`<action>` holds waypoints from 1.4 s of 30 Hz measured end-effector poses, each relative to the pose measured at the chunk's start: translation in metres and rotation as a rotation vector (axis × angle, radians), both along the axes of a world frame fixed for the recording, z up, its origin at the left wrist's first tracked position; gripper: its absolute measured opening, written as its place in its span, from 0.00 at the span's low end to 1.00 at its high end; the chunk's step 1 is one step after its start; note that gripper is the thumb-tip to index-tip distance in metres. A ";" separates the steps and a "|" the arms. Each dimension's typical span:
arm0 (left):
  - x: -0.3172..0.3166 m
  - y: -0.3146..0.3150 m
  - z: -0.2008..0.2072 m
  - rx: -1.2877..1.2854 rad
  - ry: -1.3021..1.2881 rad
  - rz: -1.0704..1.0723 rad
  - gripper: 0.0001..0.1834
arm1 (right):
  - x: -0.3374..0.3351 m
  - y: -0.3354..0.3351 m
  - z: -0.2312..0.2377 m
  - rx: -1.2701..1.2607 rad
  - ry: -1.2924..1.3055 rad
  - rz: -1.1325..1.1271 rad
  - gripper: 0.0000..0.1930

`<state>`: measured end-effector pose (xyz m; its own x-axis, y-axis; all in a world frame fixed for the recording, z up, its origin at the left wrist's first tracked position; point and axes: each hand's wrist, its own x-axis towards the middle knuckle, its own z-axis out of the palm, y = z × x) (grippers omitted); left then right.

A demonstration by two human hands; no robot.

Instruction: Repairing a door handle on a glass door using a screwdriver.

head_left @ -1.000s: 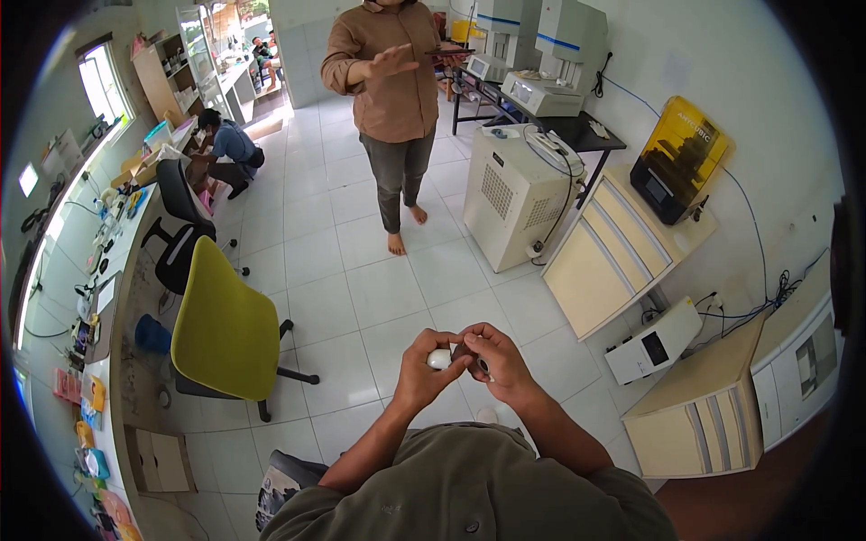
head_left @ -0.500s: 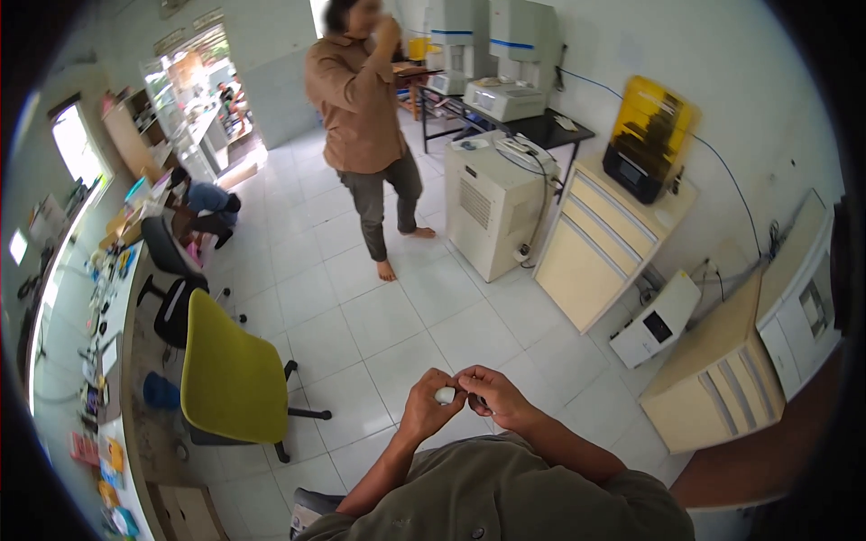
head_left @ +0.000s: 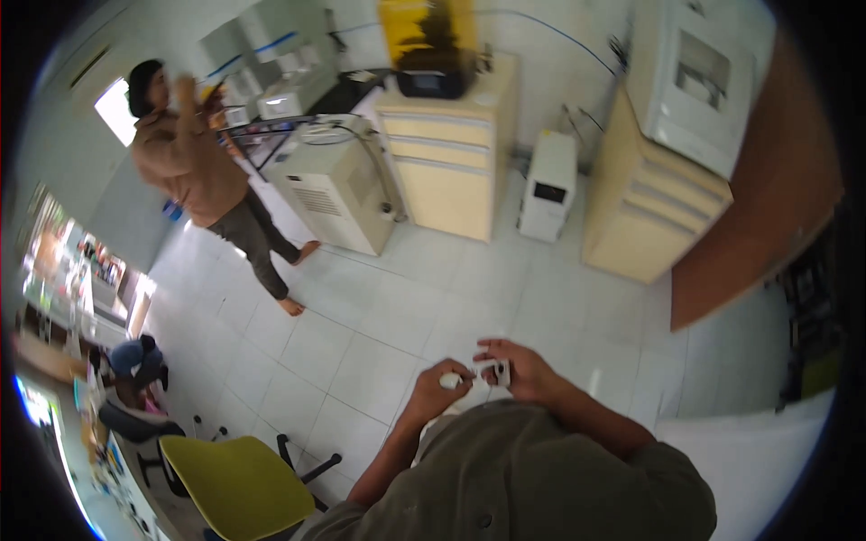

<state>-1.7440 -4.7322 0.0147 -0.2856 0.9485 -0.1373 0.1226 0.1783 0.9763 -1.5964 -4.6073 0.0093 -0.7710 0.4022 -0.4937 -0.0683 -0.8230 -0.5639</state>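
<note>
lower centre, our left hand (head_left: pixel 434 391) grips a white rounded thingy (head_left: pixel 450 380), right hand (head_left: pixel 532 374) holds a pale squarish piece (head_left: pixel 504 377)

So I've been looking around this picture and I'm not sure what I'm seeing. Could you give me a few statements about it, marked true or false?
1. The left hand holds a small white object. True.
2. The right hand is empty. False: the right hand holds a small pale piece with a dark spot.
3. The person in a brown shirt stands barefoot on the tiled floor. True.
4. The chair at the lower left has a red seat. False: the chair is yellow-green.
5. The machine with a yellow cover stands on a drawer cabinet. True.
</note>
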 end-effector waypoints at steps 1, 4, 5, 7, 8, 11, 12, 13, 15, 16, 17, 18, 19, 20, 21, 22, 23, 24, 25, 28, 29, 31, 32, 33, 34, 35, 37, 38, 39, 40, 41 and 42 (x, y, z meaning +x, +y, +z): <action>0.008 0.014 0.003 0.084 0.043 -0.028 0.05 | 0.015 0.010 0.004 -0.104 0.069 -0.082 0.19; 0.041 0.053 0.022 0.002 -0.051 -0.051 0.03 | 0.063 0.029 0.022 -0.147 0.170 -0.242 0.23; 0.056 0.069 0.026 0.014 -0.059 -0.079 0.03 | 0.083 0.035 0.030 -0.120 0.191 -0.296 0.24; 0.087 0.097 0.029 -0.036 -0.075 -0.148 0.04 | 0.121 0.045 0.033 -0.066 0.221 -0.378 0.25; 0.103 0.109 0.028 -0.069 -0.085 -0.163 0.04 | 0.139 0.048 0.031 -0.038 0.235 -0.413 0.26; 0.162 0.138 0.025 -0.084 -0.136 -0.254 0.04 | 0.198 0.051 0.029 -0.027 0.230 -0.519 0.25; 0.181 0.151 0.024 -0.077 -0.158 -0.279 0.04 | 0.216 0.057 0.029 -0.010 0.233 -0.548 0.24; 0.199 0.164 0.024 -0.070 -0.180 -0.302 0.04 | 0.235 0.062 0.028 0.008 0.236 -0.577 0.24; 0.235 0.183 0.026 -0.098 -0.171 -0.396 0.04 | 0.272 0.064 0.027 0.055 0.158 -0.605 0.23; 0.252 0.194 0.026 -0.113 -0.158 -0.461 0.04 | 0.290 0.067 0.024 0.106 0.083 -0.602 0.21; 0.269 0.206 0.026 -0.128 -0.145 -0.527 0.04 | 0.307 0.069 0.022 0.153 0.006 -0.599 0.20; 0.286 0.218 0.025 -0.143 -0.132 -0.595 0.04 | 0.323 0.072 0.021 0.198 -0.072 -0.596 0.18; 0.300 0.229 0.026 -0.154 -0.130 -0.637 0.04 | 0.336 0.074 0.021 0.188 -0.078 -0.638 0.18; 0.314 0.241 0.026 -0.172 -0.105 -0.688 0.04 | 0.348 0.077 0.021 0.211 -0.118 -0.678 0.17; 0.327 0.252 0.026 -0.190 -0.082 -0.739 0.05 | 0.358 0.080 0.022 0.232 -0.163 -0.717 0.16; 0.343 0.265 0.025 -0.204 -0.059 -0.790 0.05 | 0.370 0.085 0.022 0.254 -0.209 -0.754 0.15; 0.360 0.277 0.023 -0.216 -0.038 -0.840 0.05 | 0.383 0.090 0.022 0.275 -0.259 -0.790 0.13; 0.377 0.289 0.020 -0.221 -0.042 -0.880 0.05 | 0.396 0.096 0.018 0.267 -0.273 -0.827 0.13; 0.394 0.301 0.017 -0.233 -0.018 -0.928 0.05 | 0.408 0.101 0.011 0.333 -0.349 -0.858 0.13; 0.449 0.343 0.006 -0.251 0.046 -1.068 0.06 | 0.449 0.123 -0.009 0.530 -0.599 -0.928 0.12; 0.468 0.357 0.004 -0.251 0.040 -1.102 0.06 | 0.463 0.132 -0.008 0.521 -0.620 -0.955 0.12; 0.509 0.384 0.000 -0.234 0.083 -1.214 0.06 | 0.494 0.148 -0.001 0.404 -0.665 -1.022 0.11; 0.531 0.397 -0.001 -0.222 0.104 -1.267 0.06 | 0.511 0.156 0.004 0.346 -0.686 -1.054 0.11; 0.553 0.410 -0.002 -0.210 0.127 -1.321 0.06 | 0.528 0.165 0.008 0.287 -0.703 -1.087 0.11; 0.575 0.421 -0.003 -0.213 0.119 -1.346 0.06 | 0.544 0.170 0.012 0.275 -0.718 -1.106 0.11; 0.600 0.434 -0.005 -0.175 0.112 -1.433 0.06 | 0.561 0.175 0.016 0.233 -0.728 -1.171 0.10; 0.646 0.459 -0.002 -0.100 0.110 -1.605 0.06 | 0.587 0.184 0.025 0.148 -0.730 -1.305 0.10; 0.664 0.467 0.000 -0.060 0.111 -1.690 0.06 | 0.599 0.188 0.028 0.106 -0.727 -1.373 0.10; 0.686 0.478 0.001 -0.047 0.115 -1.723 0.06 | 0.615 0.194 0.028 0.105 -0.731 -1.408 0.10; 0.707 0.486 0.003 -0.061 0.097 -1.772 0.06 | 0.628 0.198 0.025 0.077 -0.669 -1.500 0.10; 0.725 0.490 0.003 -0.083 0.079 -1.820 0.06 | 0.639 0.198 0.021 0.045 -0.605 -1.589 0.10; 0.742 0.494 0.004 -0.105 0.062 -1.866 0.06 | 0.648 0.198 0.017 0.015 -0.537 -1.674 0.10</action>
